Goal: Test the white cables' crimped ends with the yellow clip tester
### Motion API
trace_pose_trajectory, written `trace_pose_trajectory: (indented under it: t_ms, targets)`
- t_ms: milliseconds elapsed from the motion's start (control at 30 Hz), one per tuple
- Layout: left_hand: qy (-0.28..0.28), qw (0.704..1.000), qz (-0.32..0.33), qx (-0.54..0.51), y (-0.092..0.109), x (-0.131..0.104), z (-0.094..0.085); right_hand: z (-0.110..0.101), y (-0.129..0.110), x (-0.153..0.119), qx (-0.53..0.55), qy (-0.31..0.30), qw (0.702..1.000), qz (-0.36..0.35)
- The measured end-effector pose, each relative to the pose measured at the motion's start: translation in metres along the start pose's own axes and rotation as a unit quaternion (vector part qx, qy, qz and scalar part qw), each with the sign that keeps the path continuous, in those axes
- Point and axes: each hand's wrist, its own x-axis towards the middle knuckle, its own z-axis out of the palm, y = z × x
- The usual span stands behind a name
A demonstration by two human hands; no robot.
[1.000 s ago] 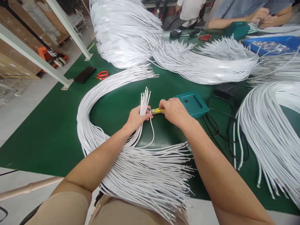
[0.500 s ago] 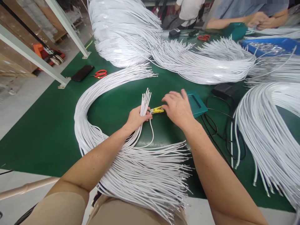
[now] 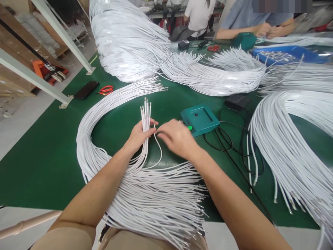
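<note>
My left hand (image 3: pixel 140 133) is closed around a small upright bunch of white cables (image 3: pixel 145 116) with metal-tipped ends. A single white cable (image 3: pixel 159 147) stands apart from the bunch, its tip pinched between my left thumb and fingers. My right hand (image 3: pixel 178 139) is close beside that tip, fingers bent together and slightly blurred; what they hold, if anything, is hidden. Just beyond my right hand sits a teal box (image 3: pixel 208 123) with a lit green button (image 3: pixel 190 128). Below my hands spreads a large bundle of white cables (image 3: pixel 156 194), curving round to the left.
More white cable bundles lie at the back (image 3: pixel 130 41) and right (image 3: pixel 281 139). Red-handled scissors (image 3: pixel 106 90) and a black phone (image 3: pixel 86 90) rest at left. A black adapter (image 3: pixel 237 102), black cords and a blue tray (image 3: pixel 288 55) are at right. A co-worker's hands (image 3: pixel 265 30) are beyond.
My right hand has moved in toward my left fingertips. The yellow clip that showed between my hands is out of sight. The view has shifted, uncovering more of the teal box.
</note>
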Motion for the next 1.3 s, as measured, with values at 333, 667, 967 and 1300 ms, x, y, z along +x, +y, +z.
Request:
trace_pose_trajectory:
  t_ms: [333,667,967,1300]
  targets:
    - [0.015,0.997,-0.053,-0.044,0.008,-0.004,0.004,0.007,-0.040,-0.013,0.123,-0.181,0.972,0.082]
    - [-0.091,0.992,-0.074,0.036,0.006,-0.023,0.023,-0.005,0.013,0.001,0.523,0.139,0.777,0.321]
    - [-0.079,0.991,-0.044,-0.097,0.009,-0.019,0.025,0.003,-0.009,0.004,0.617,0.127,0.714,0.304]
    - [-0.034,0.994,-0.013,-0.101,0.012,-0.020,0.021,0.012,-0.013,0.006,0.691,0.114,0.642,0.312]
